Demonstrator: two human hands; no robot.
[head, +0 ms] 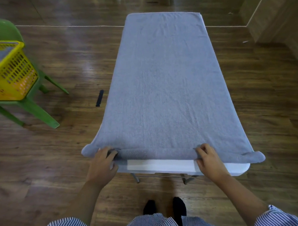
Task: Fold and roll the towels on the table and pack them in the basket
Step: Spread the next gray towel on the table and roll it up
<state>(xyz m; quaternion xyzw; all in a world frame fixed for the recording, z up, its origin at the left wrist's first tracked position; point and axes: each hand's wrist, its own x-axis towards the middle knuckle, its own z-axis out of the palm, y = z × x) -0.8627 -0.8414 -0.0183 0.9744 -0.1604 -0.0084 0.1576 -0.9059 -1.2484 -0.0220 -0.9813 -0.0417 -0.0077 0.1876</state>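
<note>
A long grey towel (167, 86) lies flat along a narrow white table (160, 165) and covers nearly all of it. Its near end is turned over into a thin roll that runs across the table's width. My left hand (102, 163) grips that rolled edge near the left side. My right hand (209, 159) pinches the same edge near the right side. The roll's two ends stick out past both hands. A yellow basket (13, 74) stands at the far left with grey cloth inside it.
The basket sits on a green plastic chair (27, 105) on the wooden floor. A short black strip (99, 98) lies on the floor left of the table. A beige wall or cabinet (280, 11) fills the far right. My feet stand just before the table's near edge.
</note>
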